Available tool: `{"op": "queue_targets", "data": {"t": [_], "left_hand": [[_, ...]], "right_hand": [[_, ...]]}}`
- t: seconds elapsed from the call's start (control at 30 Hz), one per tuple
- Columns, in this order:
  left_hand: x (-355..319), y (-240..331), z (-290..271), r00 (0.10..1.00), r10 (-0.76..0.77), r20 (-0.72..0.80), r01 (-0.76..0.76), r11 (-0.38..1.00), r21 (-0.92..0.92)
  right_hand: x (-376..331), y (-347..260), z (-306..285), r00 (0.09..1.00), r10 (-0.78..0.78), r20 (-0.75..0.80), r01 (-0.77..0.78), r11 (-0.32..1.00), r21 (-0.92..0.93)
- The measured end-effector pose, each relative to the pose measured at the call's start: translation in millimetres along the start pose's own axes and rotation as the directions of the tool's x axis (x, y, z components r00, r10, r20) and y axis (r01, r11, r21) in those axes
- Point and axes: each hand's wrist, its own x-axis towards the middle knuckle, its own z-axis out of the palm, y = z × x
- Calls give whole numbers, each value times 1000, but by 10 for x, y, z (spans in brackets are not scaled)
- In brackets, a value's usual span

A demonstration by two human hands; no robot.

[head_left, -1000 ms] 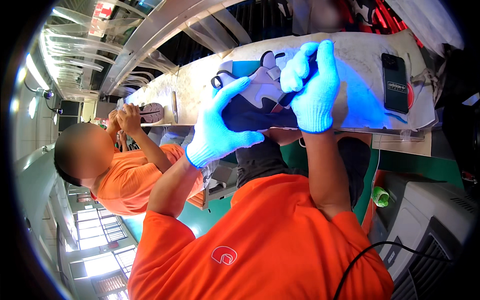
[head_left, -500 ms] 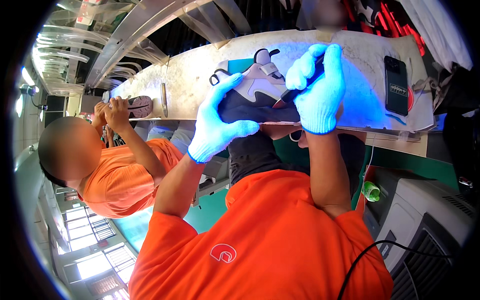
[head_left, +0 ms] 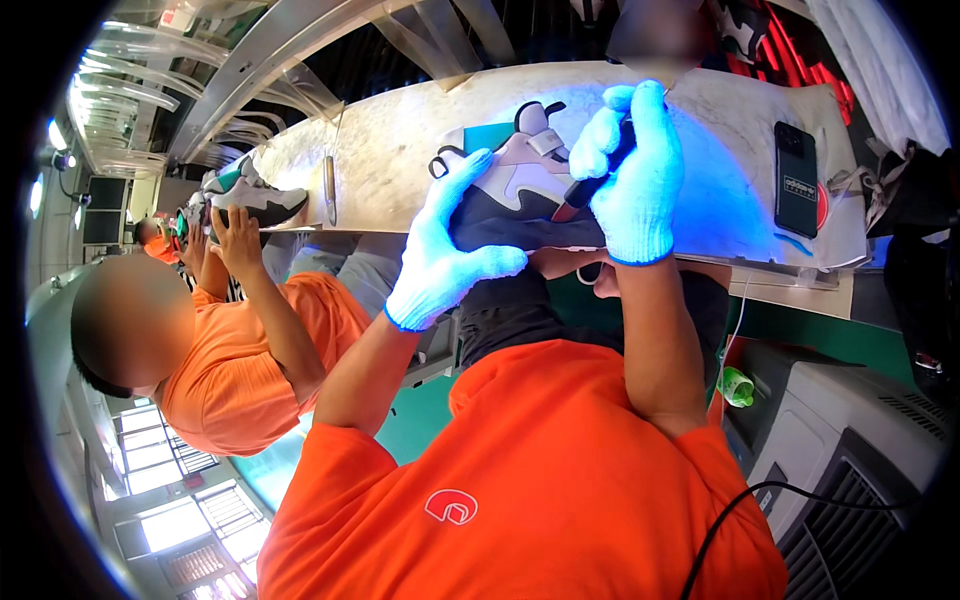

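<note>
A white, grey and black sneaker point(head_left: 520, 180) with a teal lining is held at the near edge of the worktable, its dark sole side toward me. Wrapped around its left end is my left hand point(head_left: 445, 235), in a knitted glove lit blue, thumb along the near side and fingers over the top. A matching glove covers my right hand point(head_left: 635, 180), which is closed around a dark-handled tool point(head_left: 580, 193). The tool's short tip meets the shoe's side just above the sole; its exact kind is unclear.
On the worktable point(head_left: 390, 140) lie a knife-like tool point(head_left: 330, 190) at left and a dark phone point(head_left: 796, 178) at right. To the left, a co-worker in orange point(head_left: 250, 350) handles another sneaker point(head_left: 262, 203). A grey machine point(head_left: 860, 420) stands at lower right.
My hands and the sneaker have shifted slightly, the tool tip staying at its side. The co-worker's sneaker has turned from showing its sole to showing its side.
</note>
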Motion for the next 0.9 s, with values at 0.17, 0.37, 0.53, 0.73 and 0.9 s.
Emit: {"op": "queue_targets", "data": {"t": [0.17,0.37,0.53,0.73,0.9], "left_hand": [[-26,63,-1,999,-40,12,40,999,4],[-23,203,123,985,-166,-42,146,943,-300],[25,158,145,973,-200,-118,145,921,-362],[106,227,98,963,-260,-68,224,917,-331],[233,332,51,988,-156,4,153,974,168]], "right_hand": [[-78,-17,-1,1000,-17,1,17,999,32],[-118,14,-17,999,-36,15,35,999,41],[-86,1,-63,993,8,122,-23,992,128],[-150,-63,5,989,-92,-114,89,996,-31],[-164,-33,54,992,-90,-85,86,995,-54]]}}
